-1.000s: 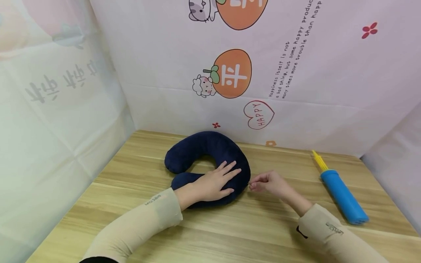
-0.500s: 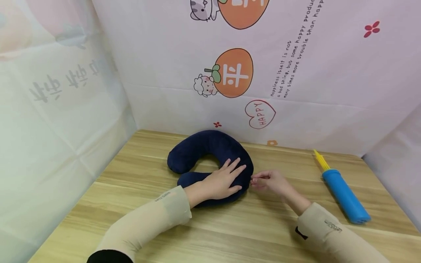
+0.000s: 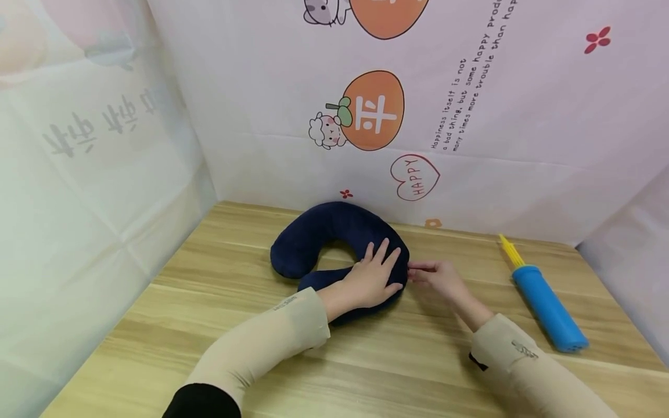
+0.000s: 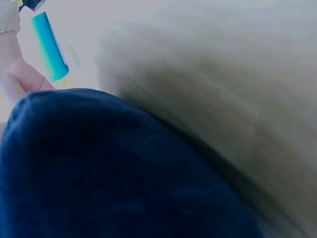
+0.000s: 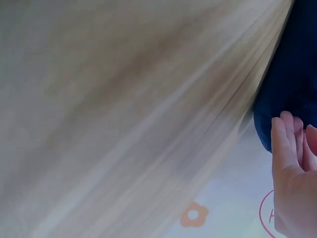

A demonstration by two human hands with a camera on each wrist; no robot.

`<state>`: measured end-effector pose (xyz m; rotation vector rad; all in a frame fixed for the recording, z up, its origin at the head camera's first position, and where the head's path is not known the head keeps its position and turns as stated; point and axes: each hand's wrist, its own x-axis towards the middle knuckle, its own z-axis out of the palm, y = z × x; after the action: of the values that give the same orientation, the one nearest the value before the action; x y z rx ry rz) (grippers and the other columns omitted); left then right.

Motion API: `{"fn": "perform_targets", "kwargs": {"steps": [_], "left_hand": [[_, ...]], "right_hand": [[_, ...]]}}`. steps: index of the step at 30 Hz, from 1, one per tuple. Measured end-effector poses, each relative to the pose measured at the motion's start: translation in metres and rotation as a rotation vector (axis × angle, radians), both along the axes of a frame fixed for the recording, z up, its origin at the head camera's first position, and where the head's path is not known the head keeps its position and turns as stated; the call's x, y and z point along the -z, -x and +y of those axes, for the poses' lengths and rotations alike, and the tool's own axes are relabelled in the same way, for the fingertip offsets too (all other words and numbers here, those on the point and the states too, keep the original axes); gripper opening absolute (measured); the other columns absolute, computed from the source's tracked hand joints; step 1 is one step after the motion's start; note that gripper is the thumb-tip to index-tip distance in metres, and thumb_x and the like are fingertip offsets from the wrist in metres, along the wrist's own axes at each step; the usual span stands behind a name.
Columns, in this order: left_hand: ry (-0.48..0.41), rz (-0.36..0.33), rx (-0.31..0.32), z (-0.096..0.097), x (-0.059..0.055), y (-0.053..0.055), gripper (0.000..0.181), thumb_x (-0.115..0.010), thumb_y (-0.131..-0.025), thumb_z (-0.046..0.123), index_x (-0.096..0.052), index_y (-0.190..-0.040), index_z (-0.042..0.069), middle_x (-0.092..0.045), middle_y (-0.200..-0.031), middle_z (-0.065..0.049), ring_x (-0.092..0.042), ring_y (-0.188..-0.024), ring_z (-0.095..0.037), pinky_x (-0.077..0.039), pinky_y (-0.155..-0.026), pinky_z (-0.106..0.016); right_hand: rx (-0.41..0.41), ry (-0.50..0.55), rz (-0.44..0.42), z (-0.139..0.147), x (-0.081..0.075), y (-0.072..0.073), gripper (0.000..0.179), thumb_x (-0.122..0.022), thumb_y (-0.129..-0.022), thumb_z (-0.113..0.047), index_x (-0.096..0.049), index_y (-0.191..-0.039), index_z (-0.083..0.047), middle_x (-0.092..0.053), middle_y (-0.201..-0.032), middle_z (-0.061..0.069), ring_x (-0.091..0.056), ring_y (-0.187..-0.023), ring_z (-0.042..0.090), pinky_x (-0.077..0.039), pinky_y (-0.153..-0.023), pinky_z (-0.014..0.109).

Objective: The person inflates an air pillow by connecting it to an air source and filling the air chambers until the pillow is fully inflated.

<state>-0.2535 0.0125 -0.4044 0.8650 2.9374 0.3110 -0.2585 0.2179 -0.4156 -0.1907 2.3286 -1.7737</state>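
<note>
A navy U-shaped neck pillow (image 3: pixel 300 247) lies on the table, its open end toward the left. My left hand (image 3: pixel 368 281) rests flat on its right part with fingers spread; in the left wrist view the pillow's dark plush (image 4: pixel 114 163) fills the lower part, hiding that hand. Against the pillow's outer right edge, my right hand (image 3: pixel 439 278) pinches something small, which looks like a zipper pull and is mostly hidden by the fingers. The right wrist view shows that hand (image 5: pixel 294 168) close to the pillow, thumb near the fingertips.
A blue hand pump (image 3: pixel 549 307) with a yellow nozzle lies at the right of the wooden table (image 3: pixel 209 325). A printed white cloth (image 3: pixel 251 157) hangs behind the table, with more cloth at both sides.
The pillow has shifted slightly right with my left hand on it. My right hand has moved a little farther away along the pillow's outer edge. The pump lies still.
</note>
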Motion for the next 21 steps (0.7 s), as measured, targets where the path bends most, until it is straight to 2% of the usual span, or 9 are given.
{"fn": "perform_targets", "kwargs": {"steps": [2,5,9,11,14,18,21], "left_hand": [[-0.003,-0.022,-0.01,0.002,-0.002,0.002,0.078,-0.051,-0.105,0.052,-0.013,-0.166,0.02,-0.002,-0.171,-0.011,-0.01,-0.154,-0.042,-0.038,-0.113,-0.05],[-0.055,-0.088,0.006,-0.005,-0.008,0.004,0.08,-0.051,-0.105,0.052,-0.011,-0.166,0.021,0.0,-0.171,-0.01,-0.007,-0.154,-0.041,-0.033,-0.116,-0.051],[-0.209,-0.206,0.056,-0.026,-0.017,0.008,0.081,-0.052,-0.105,0.05,-0.008,-0.167,0.021,0.004,-0.171,-0.01,-0.004,-0.154,-0.04,-0.023,-0.12,-0.052],[-0.268,-0.233,0.079,-0.041,-0.021,0.011,0.081,-0.052,-0.106,0.049,-0.007,-0.166,0.02,0.005,-0.171,-0.011,-0.003,-0.154,-0.04,-0.019,-0.121,-0.051],[-0.293,-0.209,0.089,-0.066,-0.027,0.017,0.08,-0.052,-0.106,0.049,-0.009,-0.167,0.02,0.004,-0.171,-0.011,-0.002,-0.155,-0.038,-0.017,-0.121,-0.057],[-0.215,-0.093,0.066,-0.1,-0.032,0.031,0.077,-0.051,-0.106,0.049,-0.012,-0.166,0.02,0.001,-0.171,-0.011,-0.001,-0.156,-0.036,-0.017,-0.118,-0.065],[-0.135,-0.013,0.034,-0.124,-0.033,0.042,0.075,-0.051,-0.107,0.046,-0.015,-0.166,0.02,0.0,-0.171,-0.011,0.0,-0.156,-0.035,-0.015,-0.118,-0.066]], "right_hand": [[-0.007,-0.025,0.004,0.001,-0.002,0.0,0.038,-0.057,-0.101,0.004,-0.052,-0.133,0.023,-0.068,-0.118,0.028,-0.07,-0.094,0.009,-0.057,-0.084,0.028],[-0.043,-0.096,0.027,0.003,-0.007,0.0,0.039,-0.057,-0.102,0.0,-0.053,-0.134,0.021,-0.063,-0.127,0.031,-0.07,-0.104,0.017,-0.057,-0.088,0.031],[-0.108,-0.314,0.174,0.006,-0.017,-0.003,0.036,-0.061,-0.102,-0.006,-0.061,-0.132,0.014,-0.061,-0.133,0.03,-0.069,-0.107,0.032,-0.058,-0.085,0.037],[-0.13,-0.425,0.26,0.005,-0.022,-0.004,0.036,-0.063,-0.102,-0.009,-0.063,-0.132,0.009,-0.061,-0.133,0.028,-0.07,-0.106,0.035,-0.058,-0.082,0.04],[-0.148,-0.497,0.307,0.003,-0.03,-0.005,0.041,-0.064,-0.102,-0.013,-0.06,-0.139,0.005,-0.058,-0.138,0.028,-0.066,-0.115,0.042,-0.057,-0.086,0.049],[-0.153,-0.575,0.343,-0.004,-0.037,-0.005,0.053,-0.064,-0.103,-0.024,-0.051,-0.149,0.0,-0.052,-0.144,0.03,-0.058,-0.124,0.047,-0.053,-0.093,0.055],[-0.17,-0.614,0.385,-0.014,-0.036,-0.004,0.061,-0.062,-0.104,-0.029,-0.043,-0.154,0.001,-0.044,-0.15,0.031,-0.066,-0.099,0.047,-0.054,-0.087,0.054]]}}
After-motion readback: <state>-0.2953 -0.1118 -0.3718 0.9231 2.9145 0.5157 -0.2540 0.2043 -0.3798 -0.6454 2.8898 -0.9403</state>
